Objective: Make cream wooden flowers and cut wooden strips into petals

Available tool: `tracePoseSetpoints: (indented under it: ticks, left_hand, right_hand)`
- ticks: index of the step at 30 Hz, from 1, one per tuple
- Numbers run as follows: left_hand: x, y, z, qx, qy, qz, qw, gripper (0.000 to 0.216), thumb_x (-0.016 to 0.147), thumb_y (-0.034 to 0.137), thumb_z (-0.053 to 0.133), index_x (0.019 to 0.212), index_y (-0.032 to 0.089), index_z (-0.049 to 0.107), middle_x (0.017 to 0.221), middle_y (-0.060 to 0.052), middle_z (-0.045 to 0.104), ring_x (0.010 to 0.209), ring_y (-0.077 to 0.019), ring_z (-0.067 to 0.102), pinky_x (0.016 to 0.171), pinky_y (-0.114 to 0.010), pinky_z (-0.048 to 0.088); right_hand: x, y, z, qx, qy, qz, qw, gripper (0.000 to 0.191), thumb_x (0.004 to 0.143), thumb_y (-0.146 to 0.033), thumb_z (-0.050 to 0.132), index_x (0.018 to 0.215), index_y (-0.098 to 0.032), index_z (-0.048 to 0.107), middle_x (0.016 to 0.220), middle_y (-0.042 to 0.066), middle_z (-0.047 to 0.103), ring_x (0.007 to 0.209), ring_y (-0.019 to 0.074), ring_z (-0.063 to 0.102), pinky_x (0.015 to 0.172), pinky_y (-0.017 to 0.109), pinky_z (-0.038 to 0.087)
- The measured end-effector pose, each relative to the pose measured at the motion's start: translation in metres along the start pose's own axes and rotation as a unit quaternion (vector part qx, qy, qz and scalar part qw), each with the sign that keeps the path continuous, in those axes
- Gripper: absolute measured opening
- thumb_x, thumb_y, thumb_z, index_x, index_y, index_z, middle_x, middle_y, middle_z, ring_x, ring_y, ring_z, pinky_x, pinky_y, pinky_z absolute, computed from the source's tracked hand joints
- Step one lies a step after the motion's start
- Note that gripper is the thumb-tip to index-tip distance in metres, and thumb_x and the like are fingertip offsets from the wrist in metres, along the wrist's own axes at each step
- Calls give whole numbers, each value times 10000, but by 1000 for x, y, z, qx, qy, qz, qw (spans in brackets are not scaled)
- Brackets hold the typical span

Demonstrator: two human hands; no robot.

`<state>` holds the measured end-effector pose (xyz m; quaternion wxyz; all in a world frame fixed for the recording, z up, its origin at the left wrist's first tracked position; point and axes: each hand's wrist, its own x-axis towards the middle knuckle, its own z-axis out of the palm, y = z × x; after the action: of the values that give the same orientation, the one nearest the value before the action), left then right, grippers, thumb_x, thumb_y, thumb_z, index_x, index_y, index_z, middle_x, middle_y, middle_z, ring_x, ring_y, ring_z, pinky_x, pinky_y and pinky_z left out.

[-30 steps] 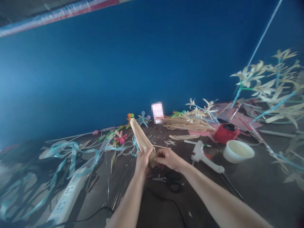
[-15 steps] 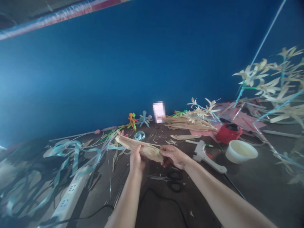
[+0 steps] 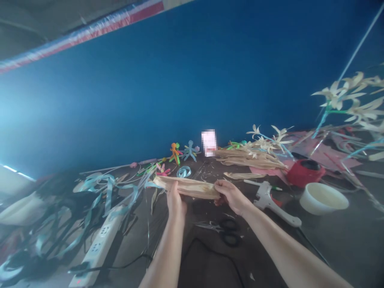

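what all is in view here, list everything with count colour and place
dried husk: one, tan, held level between both hands above the table
scissors: one, black handles, on the table below the hands
glue gun: one, white, right of the hands
bowl: one, white, far right
tape roll: one, red, behind the bowl
husk pile: one heap, tan, at the back by the wall
husk flowers: several, cream on blue stems, right edge
small figures: two or three, orange and blue, by the wall
ribbons: many, light blue, left
power strip: one, white, lower left
table: one, dark
wall: blue
left hand: fingers gripping the husk's middle
right hand: fingers gripping its right end
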<state>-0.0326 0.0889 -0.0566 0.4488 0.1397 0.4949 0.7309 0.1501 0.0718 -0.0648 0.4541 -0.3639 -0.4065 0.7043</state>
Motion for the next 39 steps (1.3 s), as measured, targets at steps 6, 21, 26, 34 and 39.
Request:
tracePoseSetpoints:
  ticks: [6,21,26,34,39]
  left_hand:
    - [0,7,2,-7,-8,30,999,220,616,281,620,784,158,550,567,38,536,467,-92,516,425,-192,374]
    - [-15,-5,6,28,-184,-71,980,198,565,191,665,736,135,582,640,20,591,536,-66,557,446,-139,377]
    - [-35,-19,10,83,-294,-142,941,201,554,227,694,676,128,569,567,8,580,495,-87,536,489,-194,413]
    - [-40,-21,9,252,-342,-11,905,198,584,283,666,675,119,604,524,15,558,407,-70,447,393,-175,303]
    - [-38,-20,11,245,-330,22,911,197,625,301,626,716,128,605,535,13,549,427,-85,447,403,-183,315]
  right_hand:
    - [4,-3,-4,66,116,-76,988,228,685,-389,572,727,-184,480,572,-32,513,411,98,488,385,232,433]
    - [-8,-20,6,-55,41,-231,971,423,646,-364,628,1016,-223,481,883,34,557,750,155,547,635,271,451]
    - [-5,-4,16,-260,70,-220,938,172,703,-325,567,762,-163,560,664,9,557,600,127,505,561,228,405]
    - [-2,-2,4,-287,102,-184,935,204,727,-348,519,683,-153,563,526,-16,511,466,96,446,427,187,337]
    - [-2,6,8,-297,10,-97,950,263,713,-396,524,646,-147,579,490,-15,533,399,96,475,377,184,349]
